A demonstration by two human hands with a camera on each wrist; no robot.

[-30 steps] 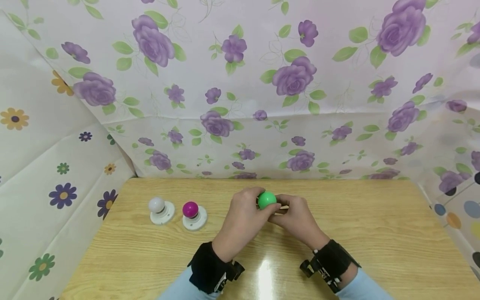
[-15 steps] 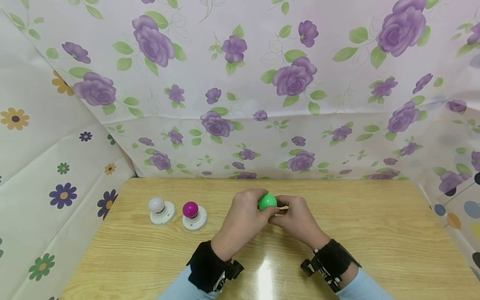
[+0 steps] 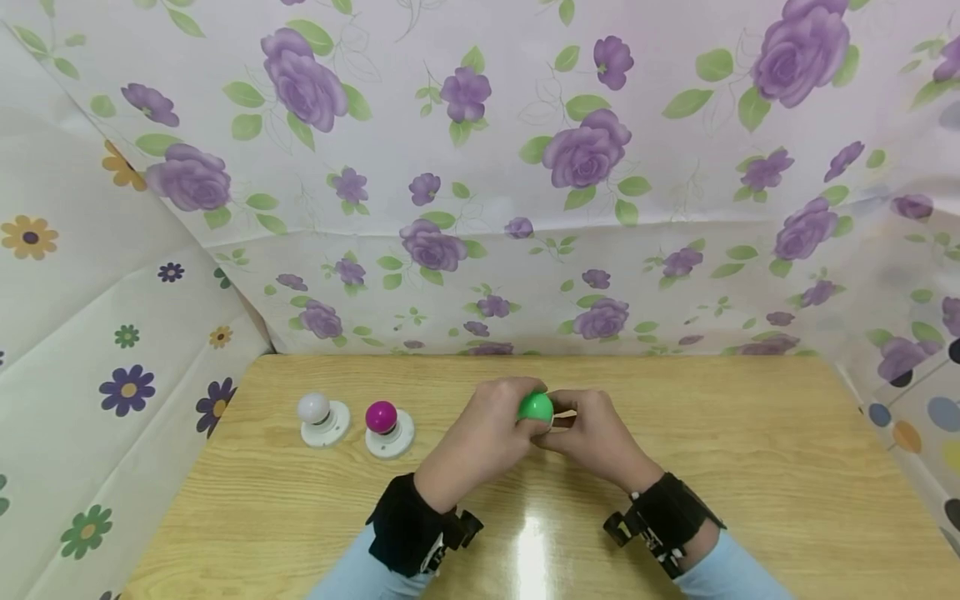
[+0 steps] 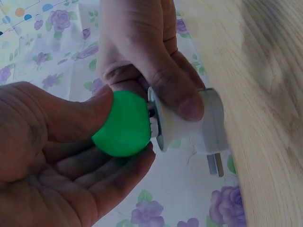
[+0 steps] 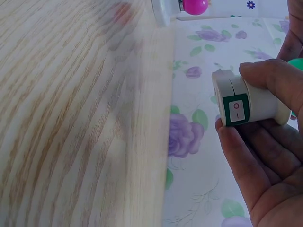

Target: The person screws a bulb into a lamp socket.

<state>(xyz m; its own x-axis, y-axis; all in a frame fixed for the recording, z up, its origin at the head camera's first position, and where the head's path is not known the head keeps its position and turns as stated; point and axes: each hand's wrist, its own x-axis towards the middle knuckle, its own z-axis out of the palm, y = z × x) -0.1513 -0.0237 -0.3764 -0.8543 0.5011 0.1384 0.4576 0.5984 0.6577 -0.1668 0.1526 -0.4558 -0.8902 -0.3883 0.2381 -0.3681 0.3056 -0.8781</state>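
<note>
A round green light bulb sits between both hands above the table. My left hand pinches it between thumb and fingers; in the left wrist view the green bulb has its base at the mouth of a white plug-in lamp socket. My right hand grips that socket, thumb on one side and fingers on the other. Metal plug prongs stick out of the socket's far end. In the right wrist view a rocker switch with a green frame shows on the socket's side.
To the left on the wooden table stand a white bulb and a magenta bulb, each in a round white base. Flower-patterned sheets rise behind the table and at its sides.
My left hand has turned slightly around the green bulb, its fingers moving a little right over the top. The right hand stays nearly still with the socket.
</note>
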